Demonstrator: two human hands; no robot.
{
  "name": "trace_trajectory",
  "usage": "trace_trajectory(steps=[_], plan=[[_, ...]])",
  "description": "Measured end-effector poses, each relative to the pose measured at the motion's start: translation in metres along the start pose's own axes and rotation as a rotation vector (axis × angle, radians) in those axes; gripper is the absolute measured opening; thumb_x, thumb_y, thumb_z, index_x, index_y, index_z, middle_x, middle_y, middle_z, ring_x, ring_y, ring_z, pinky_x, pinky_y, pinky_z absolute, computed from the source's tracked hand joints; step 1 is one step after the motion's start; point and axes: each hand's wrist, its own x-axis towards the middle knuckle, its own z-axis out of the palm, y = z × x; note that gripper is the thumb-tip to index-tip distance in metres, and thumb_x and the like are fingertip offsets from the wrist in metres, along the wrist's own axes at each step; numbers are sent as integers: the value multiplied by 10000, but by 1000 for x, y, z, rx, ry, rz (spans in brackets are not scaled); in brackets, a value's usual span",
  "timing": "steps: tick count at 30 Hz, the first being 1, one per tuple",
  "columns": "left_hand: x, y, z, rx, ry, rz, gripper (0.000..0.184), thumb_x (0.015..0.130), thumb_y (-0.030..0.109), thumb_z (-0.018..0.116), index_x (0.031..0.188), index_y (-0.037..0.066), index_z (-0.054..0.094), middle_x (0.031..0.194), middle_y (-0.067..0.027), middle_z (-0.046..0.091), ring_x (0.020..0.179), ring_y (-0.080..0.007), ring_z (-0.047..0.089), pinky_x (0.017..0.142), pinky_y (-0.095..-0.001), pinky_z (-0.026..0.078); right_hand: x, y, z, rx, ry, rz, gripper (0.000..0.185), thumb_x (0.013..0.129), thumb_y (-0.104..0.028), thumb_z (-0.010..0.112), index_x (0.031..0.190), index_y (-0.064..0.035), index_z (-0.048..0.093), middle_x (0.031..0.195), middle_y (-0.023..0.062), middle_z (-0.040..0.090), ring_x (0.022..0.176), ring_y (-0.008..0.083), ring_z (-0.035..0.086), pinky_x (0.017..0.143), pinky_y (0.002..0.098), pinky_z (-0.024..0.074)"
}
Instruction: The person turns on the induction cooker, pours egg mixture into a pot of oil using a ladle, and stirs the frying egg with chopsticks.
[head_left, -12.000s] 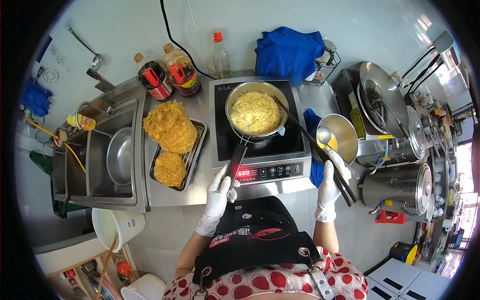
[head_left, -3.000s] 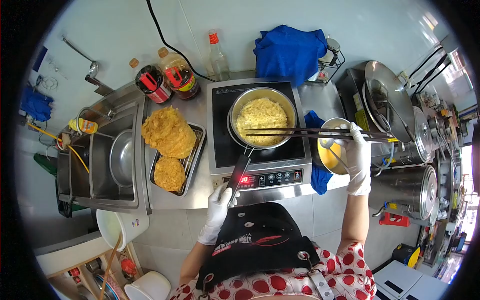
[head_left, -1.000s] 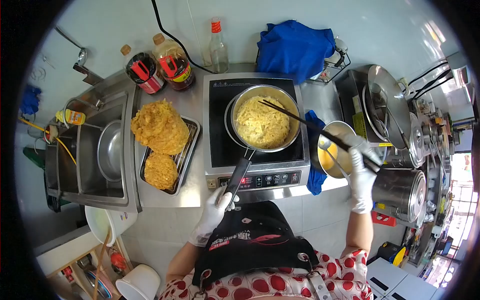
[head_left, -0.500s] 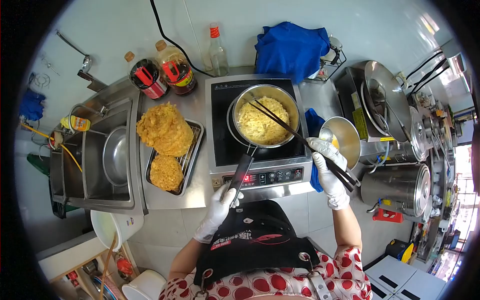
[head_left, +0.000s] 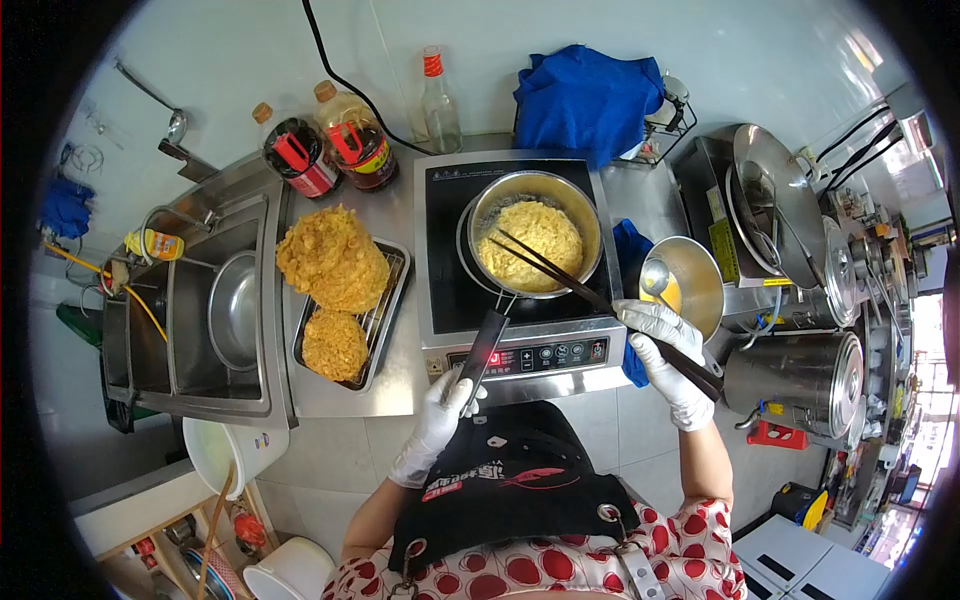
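My gloved left hand [head_left: 440, 415] is closed around the black handle of a saucepan [head_left: 486, 350]. The pan stands on the induction cooktop [head_left: 440, 300], with a pale yellow, lumpy mass of food [head_left: 530, 245] inside it. In my gloved right hand [head_left: 665, 355] is a pair of long dark chopsticks [head_left: 575, 285], their tips resting in the food near its left side. Right of the cooktop, near that hand, stands a metal bowl [head_left: 708, 290] of yellow liquid with a ladle [head_left: 656, 277] in it.
Golden fried cakes [head_left: 335, 260] lie on a rack tray [head_left: 385, 335] left of the cooktop. Beyond it is a sink [head_left: 265, 370]. Sauce bottles [head_left: 365, 160] and a glass bottle [head_left: 442, 115] stand along the wall. A wok [head_left: 770, 180] and a stockpot [head_left: 790, 385] are on the right.
The chopstick tips have shifted left and down across the food, and the mass looks more gathered toward the pan's near side. My right hand has moved slightly right and down.
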Motion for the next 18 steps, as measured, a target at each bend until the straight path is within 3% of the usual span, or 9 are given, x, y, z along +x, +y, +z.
trace_trajectory(steps=[5,12,14,18], plan=[[0,2,1,1,1,-2,261,957,228,416,995,7,550,809,-61,625,586,-70,533,524,-200,424,-8,-4,-13,34,8,47,167,811,-111,632,933,-1,664,1000,122,656,939,231,626,846,308,475],[0,1,-1,10,-16,18,292,958,255,423,1015,-3,549,828,-61,622,603,-67,534,534,-201,428,-24,5,-13,64,319,16,219,841,-177,628,932,21,647,963,150,655,920,240,616,859,331,455],[-1,1,-1,18,-24,25,300,959,259,424,1024,-5,548,831,-60,620,607,-67,535,538,-201,429,-32,4,-8,-54,432,33,190,847,-134,610,955,18,643,988,143,649,953,238,606,876,335,447],[0,1,-2,5,-38,28,301,959,259,422,1036,-3,548,832,-58,617,614,-68,537,544,-201,432,-36,-5,8,-135,380,71,164,803,-40,624,958,1,659,994,146,653,948,253,621,890,335,449]])
